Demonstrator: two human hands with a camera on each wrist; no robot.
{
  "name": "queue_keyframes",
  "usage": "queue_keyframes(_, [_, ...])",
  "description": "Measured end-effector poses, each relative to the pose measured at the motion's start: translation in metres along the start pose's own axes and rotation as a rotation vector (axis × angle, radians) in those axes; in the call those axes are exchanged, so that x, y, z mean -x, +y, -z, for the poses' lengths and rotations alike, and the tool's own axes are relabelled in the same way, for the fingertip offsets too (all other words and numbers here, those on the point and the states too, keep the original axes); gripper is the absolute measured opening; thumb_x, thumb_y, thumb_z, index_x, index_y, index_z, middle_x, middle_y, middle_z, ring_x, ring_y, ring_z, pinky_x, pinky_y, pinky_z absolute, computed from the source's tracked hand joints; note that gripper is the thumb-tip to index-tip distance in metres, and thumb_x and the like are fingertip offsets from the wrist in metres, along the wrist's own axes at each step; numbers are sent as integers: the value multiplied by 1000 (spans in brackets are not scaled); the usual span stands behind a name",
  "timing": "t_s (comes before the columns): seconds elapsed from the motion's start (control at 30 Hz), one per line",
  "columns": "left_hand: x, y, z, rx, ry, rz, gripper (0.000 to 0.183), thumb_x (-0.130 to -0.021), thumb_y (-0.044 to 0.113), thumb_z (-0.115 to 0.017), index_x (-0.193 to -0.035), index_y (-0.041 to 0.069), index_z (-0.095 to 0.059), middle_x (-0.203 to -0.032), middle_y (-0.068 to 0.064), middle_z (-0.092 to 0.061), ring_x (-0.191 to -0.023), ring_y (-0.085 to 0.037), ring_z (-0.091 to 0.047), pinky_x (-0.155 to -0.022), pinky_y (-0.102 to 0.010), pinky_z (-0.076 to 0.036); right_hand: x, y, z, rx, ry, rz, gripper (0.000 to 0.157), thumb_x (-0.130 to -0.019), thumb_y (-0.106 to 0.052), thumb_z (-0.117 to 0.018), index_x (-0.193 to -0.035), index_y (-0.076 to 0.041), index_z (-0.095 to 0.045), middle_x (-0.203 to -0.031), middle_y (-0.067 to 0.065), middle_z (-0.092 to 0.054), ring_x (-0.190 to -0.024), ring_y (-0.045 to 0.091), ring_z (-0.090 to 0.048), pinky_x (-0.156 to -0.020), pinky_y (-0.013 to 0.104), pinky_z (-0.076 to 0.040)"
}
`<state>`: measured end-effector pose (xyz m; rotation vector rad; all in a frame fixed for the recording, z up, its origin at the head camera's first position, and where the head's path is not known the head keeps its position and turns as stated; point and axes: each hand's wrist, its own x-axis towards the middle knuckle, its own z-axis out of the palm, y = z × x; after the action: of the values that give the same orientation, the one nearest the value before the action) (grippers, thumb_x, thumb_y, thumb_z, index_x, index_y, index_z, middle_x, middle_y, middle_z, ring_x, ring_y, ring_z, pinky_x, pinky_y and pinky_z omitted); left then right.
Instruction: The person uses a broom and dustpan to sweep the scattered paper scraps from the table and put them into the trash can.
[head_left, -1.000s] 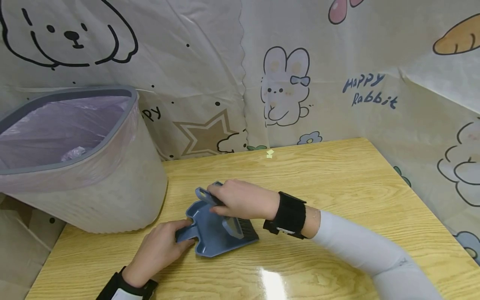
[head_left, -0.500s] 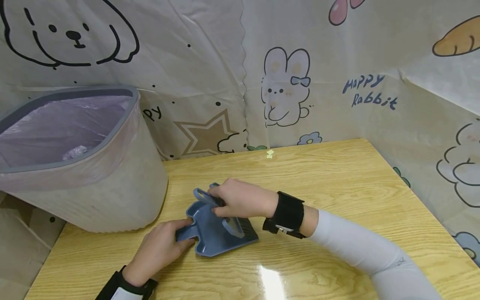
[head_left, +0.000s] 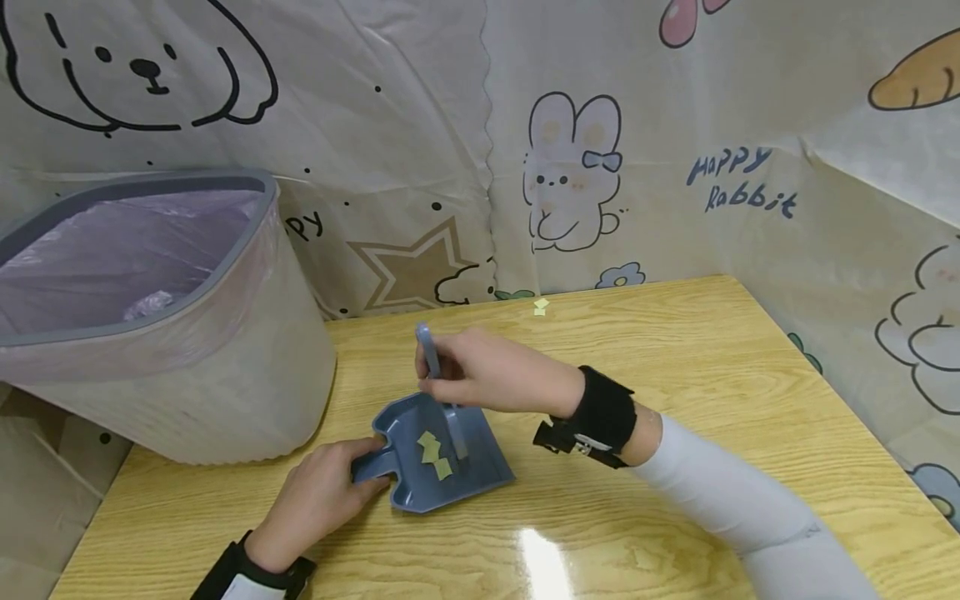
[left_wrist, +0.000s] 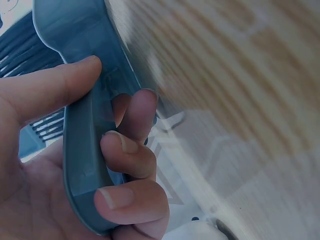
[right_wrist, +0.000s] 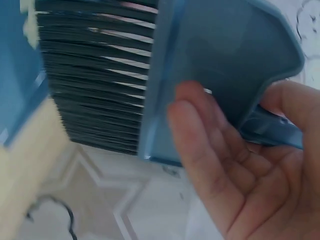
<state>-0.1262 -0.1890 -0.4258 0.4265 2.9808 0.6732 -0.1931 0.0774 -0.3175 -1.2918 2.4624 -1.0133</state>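
Note:
A blue dustpan (head_left: 416,492) lies on the wooden table, its handle gripped by my left hand (head_left: 318,500). In the left wrist view, the fingers (left_wrist: 132,200) curl round the dustpan handle (left_wrist: 82,145). My right hand (head_left: 495,375) holds a small blue hand brush (head_left: 427,346) above the pan, handle upward. Seen from the right wrist, the dark bristles (right_wrist: 100,75) stick out from the brush head (right_wrist: 220,50), with fingertips lying against it. Several yellow paper bits (head_left: 430,447) lie inside the pan, left of the brush.
A large pale trash bin (head_left: 247,383) with a purple liner stands at the left. Small yellow scraps (head_left: 541,307) lie at the table's back edge. A printed cloth (head_left: 420,167) hangs behind and along the right side.
The right hand has raised the brush off the dustpan's front and turned it more upright. The yellow paper bits in the pan have come into view. The left hand and dustpan stay put.

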Motion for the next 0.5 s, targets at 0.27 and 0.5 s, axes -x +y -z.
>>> queue_keyframes(0.27, [1,0,0,-12,26,-17,43,-79,15,-90,-120,7,-77,-117,-11,-75,-106,-32,-71,-85,-52,-55,14,16,34,284,26,-223,11,-102,-17,-63,-92,-13,-58,-72,-2,-59,-58,8,-57,-56,26,-46])
queue_keyframes(0.5, [1,1,0,-12,17,-5,44,-79,15,-90,-120,7,-76,-117,-12,-74,-107,-32,-71,-85,-52,-55,18,35,28,372,-75,-368,17,-99,-16,-66,-86,-10,-57,-73,2,-53,-59,12,-54,-57,26,-44])
